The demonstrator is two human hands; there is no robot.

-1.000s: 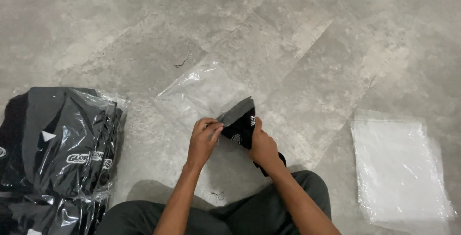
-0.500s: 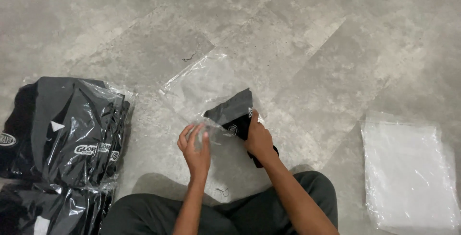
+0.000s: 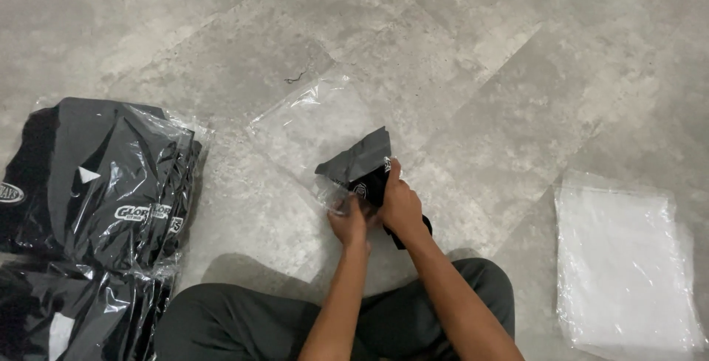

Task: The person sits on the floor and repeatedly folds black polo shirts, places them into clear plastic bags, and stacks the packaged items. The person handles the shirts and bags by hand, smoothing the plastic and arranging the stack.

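A folded black garment (image 3: 359,164) lies partly inside the mouth of a clear plastic bag (image 3: 314,128) spread flat on the grey floor. My right hand (image 3: 399,204) grips the near end of the garment. My left hand (image 3: 348,221) pinches the bag's open edge just left of it. Both hands sit close together in front of my crossed legs.
A pile of bagged black garments (image 3: 96,184) lies at the left. A stack of empty clear bags (image 3: 624,265) lies at the right. My legs in dark trousers (image 3: 258,317) fill the bottom middle. The floor (image 3: 480,58) is grey stone-look tile.
My left hand let go of the garment, lifted away, then came back to the bag's open edge. The garment has slid a little further into the bag.
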